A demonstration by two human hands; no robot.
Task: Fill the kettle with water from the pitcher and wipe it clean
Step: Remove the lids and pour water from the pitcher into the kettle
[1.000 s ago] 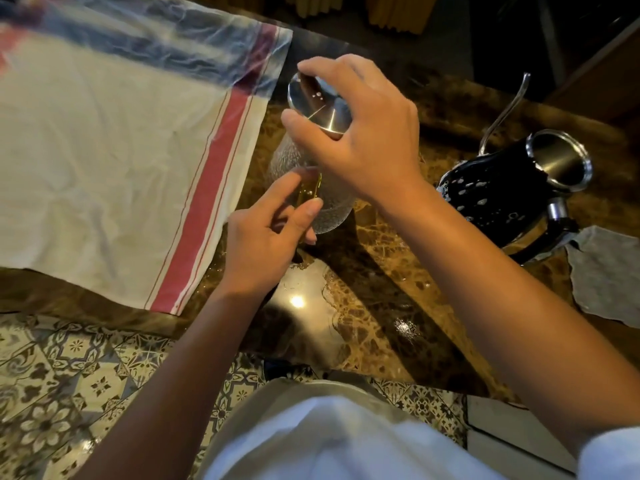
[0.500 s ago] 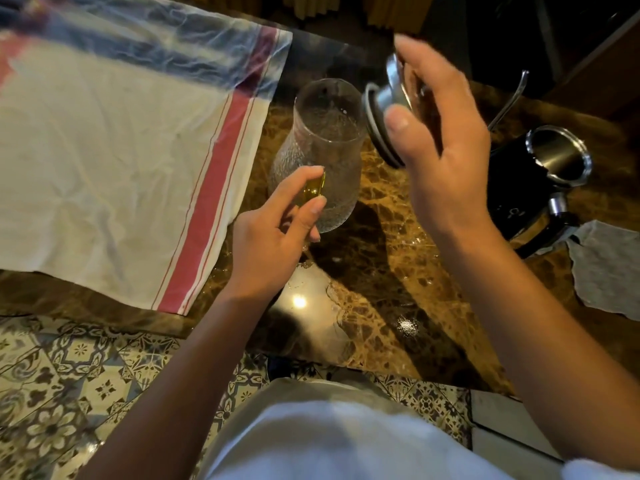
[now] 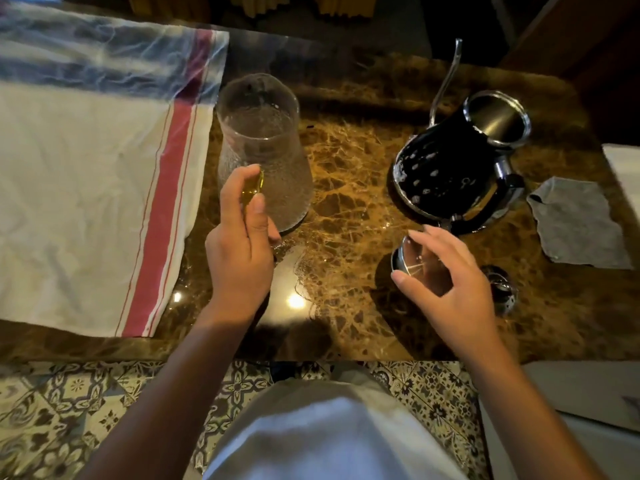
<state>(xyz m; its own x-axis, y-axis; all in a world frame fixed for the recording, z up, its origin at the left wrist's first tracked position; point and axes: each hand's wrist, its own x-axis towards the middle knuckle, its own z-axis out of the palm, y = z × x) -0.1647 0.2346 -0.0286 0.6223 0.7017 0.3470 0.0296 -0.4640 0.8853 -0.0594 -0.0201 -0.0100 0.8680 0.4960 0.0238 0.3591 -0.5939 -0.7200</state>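
Note:
A clear textured glass pitcher (image 3: pixel 263 147) stands uncovered on the marble counter (image 3: pixel 349 188), with water inside. My left hand (image 3: pixel 242 244) grips its yellowish handle (image 3: pixel 254 185) on the near side. My right hand (image 3: pixel 450 285) holds the pitcher's round metal lid (image 3: pixel 410 263) low over the counter, right of centre. The black gooseneck kettle (image 3: pixel 457 168) stands beyond that hand, its mouth (image 3: pixel 497 119) uncovered and its thin spout (image 3: pixel 446 77) pointing away. A grey wiping cloth (image 3: pixel 578 226) lies to the kettle's right.
A large white towel (image 3: pixel 86 188) with red and blue stripes covers the counter's left part. A small metal kettle lid (image 3: pixel 502 289) rests on the counter behind my right hand. A white object (image 3: pixel 627 164) lies at the right edge. Patterned floor tiles (image 3: pixel 69 410) show below the counter.
My right hand lifted the metal lid off the pitcher, carried it right and down toward the counter near the kettle. My left hand stayed on the pitcher's handle.

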